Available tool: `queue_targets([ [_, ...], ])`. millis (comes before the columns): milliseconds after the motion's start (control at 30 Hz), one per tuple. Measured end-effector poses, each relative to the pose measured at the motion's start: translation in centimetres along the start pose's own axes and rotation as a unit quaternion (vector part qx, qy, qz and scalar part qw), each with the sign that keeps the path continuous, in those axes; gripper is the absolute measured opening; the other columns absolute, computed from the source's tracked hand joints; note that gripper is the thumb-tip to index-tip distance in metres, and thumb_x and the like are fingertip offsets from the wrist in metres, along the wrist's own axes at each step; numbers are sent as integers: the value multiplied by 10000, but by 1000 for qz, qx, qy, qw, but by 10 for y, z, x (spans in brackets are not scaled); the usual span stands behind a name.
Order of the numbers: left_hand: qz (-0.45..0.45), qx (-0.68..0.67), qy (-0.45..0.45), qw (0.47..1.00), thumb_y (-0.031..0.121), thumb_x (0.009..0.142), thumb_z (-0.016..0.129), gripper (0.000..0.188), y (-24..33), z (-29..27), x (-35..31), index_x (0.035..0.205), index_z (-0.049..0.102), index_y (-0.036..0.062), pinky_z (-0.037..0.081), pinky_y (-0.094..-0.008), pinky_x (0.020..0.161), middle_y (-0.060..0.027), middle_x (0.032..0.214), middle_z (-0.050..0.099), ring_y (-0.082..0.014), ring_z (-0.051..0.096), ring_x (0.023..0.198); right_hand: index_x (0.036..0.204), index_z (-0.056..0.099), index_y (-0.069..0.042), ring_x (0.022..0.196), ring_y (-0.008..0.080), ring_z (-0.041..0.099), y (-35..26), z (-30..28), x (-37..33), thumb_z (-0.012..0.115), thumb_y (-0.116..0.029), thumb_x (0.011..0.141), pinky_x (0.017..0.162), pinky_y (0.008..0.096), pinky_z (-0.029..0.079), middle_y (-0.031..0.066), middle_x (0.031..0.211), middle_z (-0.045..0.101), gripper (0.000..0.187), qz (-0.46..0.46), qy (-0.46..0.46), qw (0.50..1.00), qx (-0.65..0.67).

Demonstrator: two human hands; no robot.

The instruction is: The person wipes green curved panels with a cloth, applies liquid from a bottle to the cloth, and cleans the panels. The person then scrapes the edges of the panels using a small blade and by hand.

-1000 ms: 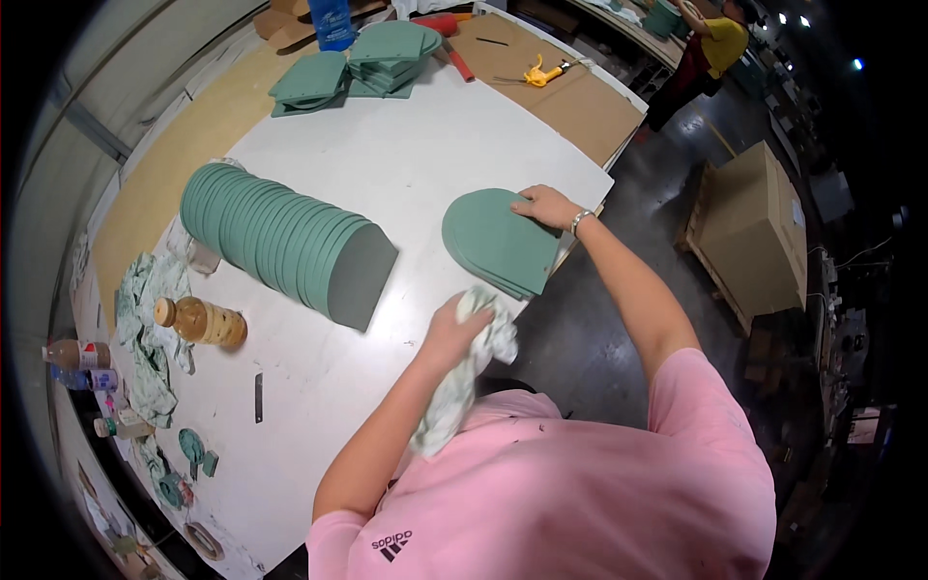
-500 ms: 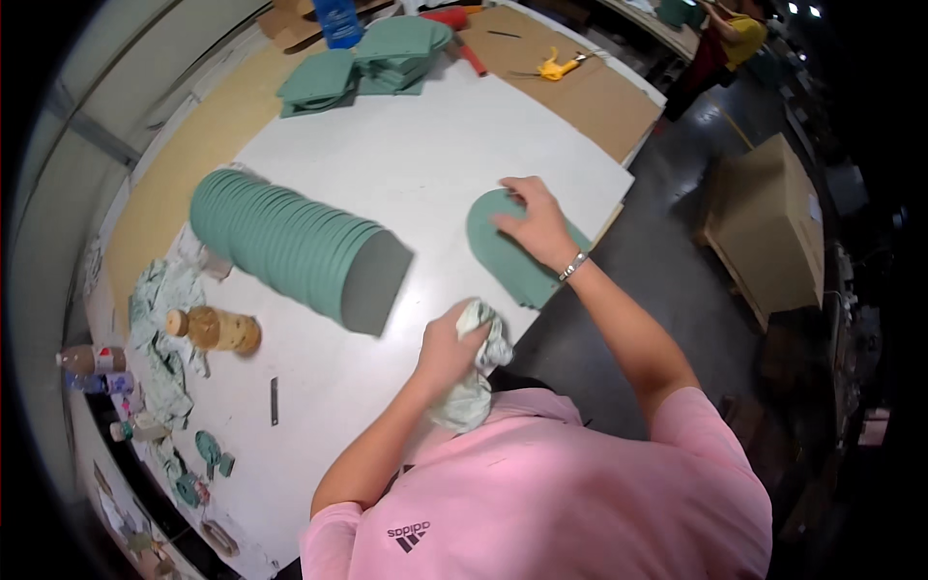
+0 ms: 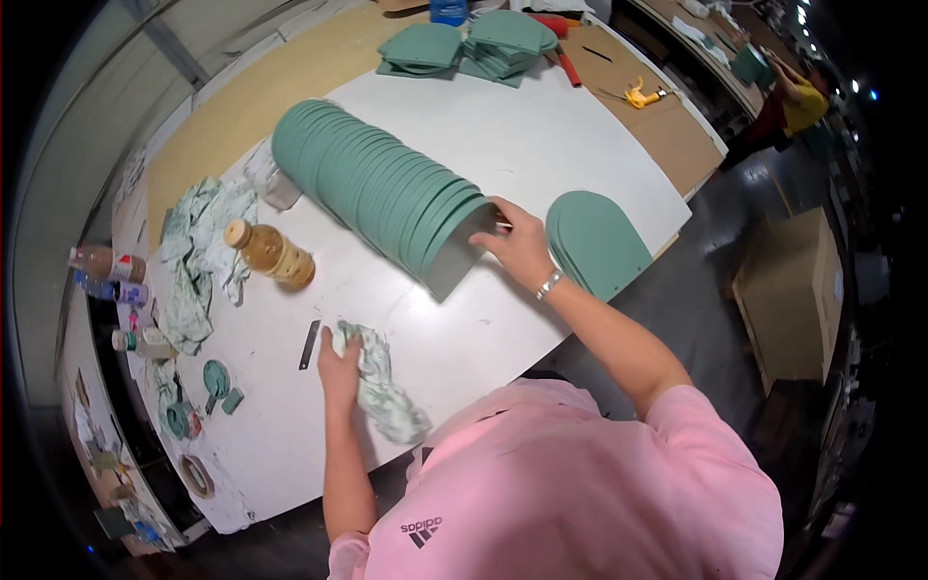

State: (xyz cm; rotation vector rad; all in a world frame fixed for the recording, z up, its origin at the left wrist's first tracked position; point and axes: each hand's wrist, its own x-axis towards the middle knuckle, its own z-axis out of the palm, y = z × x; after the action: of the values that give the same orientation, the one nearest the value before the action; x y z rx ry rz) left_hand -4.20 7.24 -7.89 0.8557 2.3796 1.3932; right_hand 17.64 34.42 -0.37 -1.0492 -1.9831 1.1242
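Observation:
A pale green-and-white cloth (image 3: 385, 391) is bunched in my left hand (image 3: 338, 372), low over the white table. My right hand (image 3: 522, 249) pinches the right edge of the end panel (image 3: 462, 253) in a long overlapping row of green round-topped panels (image 3: 372, 184). The thumb lies over that panel's grey face; the other fingers are partly hidden at its edge. To the right of this hand, a small stack of green round-topped panels (image 3: 594, 242) lies flat at the table's edge.
Left of the row stand a bottle of amber liquid (image 3: 275, 256) and crumpled cloths (image 3: 193, 280). A dark flat blade (image 3: 309, 345) lies near my left hand. Green stacks (image 3: 503, 43) and a yellow-handled tool (image 3: 641, 94) are at the back. A large carton (image 3: 788, 300) stands right; a co-worker (image 3: 797, 101) is beyond.
My right hand has left the flat stack and moved left onto the row's end panel. My left hand has carried the cloth left and down. The view has shifted.

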Motion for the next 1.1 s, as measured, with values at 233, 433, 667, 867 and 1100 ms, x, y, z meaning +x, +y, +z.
queue_targets([
  [233, -155, -215, -28, 964, 132, 923, 613, 338, 55, -52, 21, 1210, 544, -32, 529, -344, 839, -114, 1074, 644, -202, 650, 887, 878, 592, -4, 718, 63, 477, -20, -18, -64, 746, -132, 792, 634, 265, 434, 18, 725, 535, 218, 72, -72, 984, 147],
  [433, 276, 34, -244, 929, 120, 863, 626, 485, 198, 9, -36, 1330, 508, 61, 365, -470, 1075, -143, 1334, 511, -327, 449, 1272, 1118, 648, -3, 945, 104, 623, -25, 19, -140, 635, -205, 940, 835, 274, 518, 38, 1010, 679, 269, 167, -90, 833, 520],
  [667, 57, 20, -27, 998, 134, 927, 551, 193, 97, -18, 21, 958, 664, -19, 512, -412, 678, -173, 730, 662, -352, 652, 688, 1192, 605, 67, 925, 150, 661, -75, -15, -135, 635, -99, 935, 801, 296, 549, 115, 1100, 674, 308, 272, -171, 857, 403],
  [867, 414, 92, -224, 878, 139, 884, 599, 450, 196, 4, -27, 1310, 545, 6, 441, -409, 986, -218, 1331, 546, -312, 558, 1171, 1042, 664, 33, 924, 147, 640, -81, 14, -125, 761, -148, 811, 820, 315, 521, 57, 961, 692, 308, 39, -44, 964, 258],
  [1100, -54, -62, -198, 977, 74, 935, 533, 289, 119, -32, -4, 1199, 640, 26, 521, -338, 799, -133, 1032, 680, -214, 641, 823, 1301, 506, 13, 1077, 157, 608, -80, -25, -118, 710, -173, 892, 927, 322, 494, 101, 1217, 621, 494, 195, -151, 903, 352],
])
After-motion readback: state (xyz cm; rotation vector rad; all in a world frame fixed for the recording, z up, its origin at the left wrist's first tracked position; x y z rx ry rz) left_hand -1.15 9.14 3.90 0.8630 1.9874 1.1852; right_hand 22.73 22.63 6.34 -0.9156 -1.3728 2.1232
